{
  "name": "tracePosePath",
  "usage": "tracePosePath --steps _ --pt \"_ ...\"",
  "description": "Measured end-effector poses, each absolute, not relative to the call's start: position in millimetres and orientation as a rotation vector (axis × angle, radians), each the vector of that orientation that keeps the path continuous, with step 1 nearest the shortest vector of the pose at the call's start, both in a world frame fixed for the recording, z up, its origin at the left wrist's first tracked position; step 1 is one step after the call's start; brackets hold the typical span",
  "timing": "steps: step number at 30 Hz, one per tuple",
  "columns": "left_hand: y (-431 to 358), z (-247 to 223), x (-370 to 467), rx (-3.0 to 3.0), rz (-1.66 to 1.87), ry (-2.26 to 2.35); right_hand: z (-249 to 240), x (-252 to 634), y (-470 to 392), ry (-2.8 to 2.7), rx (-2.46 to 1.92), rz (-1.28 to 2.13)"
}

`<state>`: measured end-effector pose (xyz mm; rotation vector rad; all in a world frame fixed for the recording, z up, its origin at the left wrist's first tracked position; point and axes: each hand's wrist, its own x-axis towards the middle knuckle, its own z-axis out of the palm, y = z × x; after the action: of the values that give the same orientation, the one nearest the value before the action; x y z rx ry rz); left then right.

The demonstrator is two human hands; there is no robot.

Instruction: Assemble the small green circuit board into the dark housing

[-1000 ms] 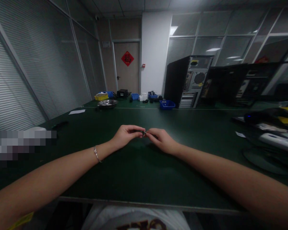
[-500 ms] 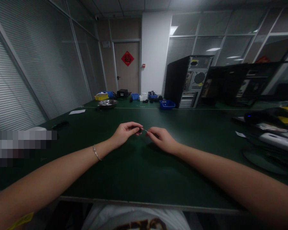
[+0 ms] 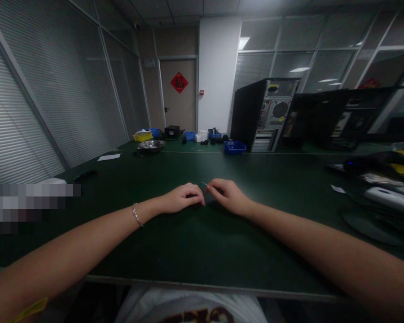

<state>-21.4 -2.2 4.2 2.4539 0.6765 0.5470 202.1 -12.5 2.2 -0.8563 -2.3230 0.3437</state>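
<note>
My left hand, with a silver bracelet at its wrist, is low over the dark green table. Its fingers curve downward and the thumb lies close to the index finger; whatever may be between the tips is hidden. Just to its right, my right hand is closed in a pinch. From that pinch a thin, pale, metallic rod sticks out toward the upper left; its other end is hidden inside the hand. The two hands are close together but apart.
Along the back stand a metal dish, a yellow tray, a blue tray and a computer tower. White paper lies at the left. On the right are a white device and a cable loop.
My left hand has moved down from the rod's tip and turned its fingers toward the table. The small dark piece it held no longer shows. My right hand stays in place with the rod.
</note>
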Motion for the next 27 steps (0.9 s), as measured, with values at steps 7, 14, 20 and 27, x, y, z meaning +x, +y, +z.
tracePosePath --steps 7,14,20,27 --pt "-2 2 -20 2.463 0.588 0.645 4 202 -13 -2.349 -0.83 0.348" --pt "-8 11 -22 2.524 0.601 0.836 -1 204 -10 -2.36 -0.822 0.349" --pt "-12 12 -22 2.561 0.554 0.832 0 202 -11 -2.361 -0.809 0.32" --pt "4 -4 -23 2.0 0.782 0.654 -2 203 -10 -2.346 -0.85 0.31"
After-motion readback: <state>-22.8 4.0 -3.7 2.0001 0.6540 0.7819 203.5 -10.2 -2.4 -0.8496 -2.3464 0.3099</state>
